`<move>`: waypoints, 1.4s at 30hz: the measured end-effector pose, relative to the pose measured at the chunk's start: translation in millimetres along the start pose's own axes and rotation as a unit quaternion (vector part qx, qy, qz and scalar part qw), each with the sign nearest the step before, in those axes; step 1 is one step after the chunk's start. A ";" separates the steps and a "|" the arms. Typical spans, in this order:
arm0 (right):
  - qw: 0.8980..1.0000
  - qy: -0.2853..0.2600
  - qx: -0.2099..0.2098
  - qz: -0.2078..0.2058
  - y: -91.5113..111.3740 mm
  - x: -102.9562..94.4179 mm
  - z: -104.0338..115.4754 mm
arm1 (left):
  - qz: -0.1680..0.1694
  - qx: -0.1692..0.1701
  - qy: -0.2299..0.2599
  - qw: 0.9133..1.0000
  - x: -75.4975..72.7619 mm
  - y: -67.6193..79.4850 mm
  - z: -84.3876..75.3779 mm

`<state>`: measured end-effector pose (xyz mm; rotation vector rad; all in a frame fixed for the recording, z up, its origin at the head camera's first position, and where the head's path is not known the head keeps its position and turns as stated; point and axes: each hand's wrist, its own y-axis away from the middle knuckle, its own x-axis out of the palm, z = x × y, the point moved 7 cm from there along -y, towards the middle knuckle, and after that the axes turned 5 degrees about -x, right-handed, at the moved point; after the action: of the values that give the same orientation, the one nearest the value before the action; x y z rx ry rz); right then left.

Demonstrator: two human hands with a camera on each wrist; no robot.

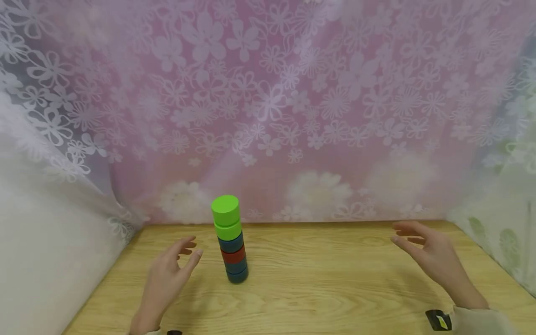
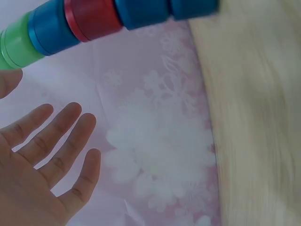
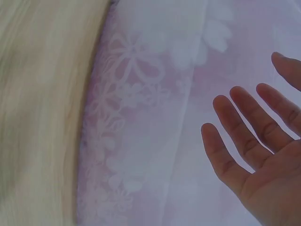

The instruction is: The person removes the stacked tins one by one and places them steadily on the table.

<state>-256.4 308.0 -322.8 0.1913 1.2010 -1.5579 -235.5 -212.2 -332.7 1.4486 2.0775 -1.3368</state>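
Observation:
A tall stack of round blocks stands upright on the wooden table, left of the middle. Its upper part is bright green, and below come blue, red and blue pieces. To the left of it my left hand hovers with fingers apart and relaxed, holding nothing. The left wrist view shows the red block of the stack above that hand's spread fingers. Far off at the right side, my right hand is held above the table, fingers loosely bent and nothing in them; in the right wrist view its palm faces the camera.
The wooden table ends at the back against a pink floral curtain. White cloth hangs along the left side, and a pale patterned cloth along the right. A dark wrist strap shows at the right cuff.

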 end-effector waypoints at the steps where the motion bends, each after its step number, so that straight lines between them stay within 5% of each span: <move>1: 1.000 -0.004 -0.001 -0.003 -2.2 1.5 3.2 | 0.001 -0.002 0.009 1.000 1.7 -1.0 -1.3; 16: 0.996 -0.083 0.002 -0.024 -16.7 13.0 32.5 | 0.029 -0.029 0.097 0.994 20.4 -18.8 -19.6; 27: 0.989 -0.135 -0.036 -0.037 -32.8 24.4 62.6 | 0.023 -0.021 0.164 0.986 26.4 -20.4 -24.8; 35: 0.972 -0.212 -0.085 -0.059 -41.1 48.6 81.8 | 0.025 -0.026 0.204 0.978 35.3 -20.0 -21.5; 42: 0.972 -0.220 -0.068 -0.039 -45.6 73.4 104.3 | 0.020 -0.022 0.190 0.981 34.3 -17.8 -23.1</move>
<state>-273.9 176.4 -295.9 -0.2827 0.9624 -1.4786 -260.3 -174.6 -333.7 1.8338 2.2699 -1.0554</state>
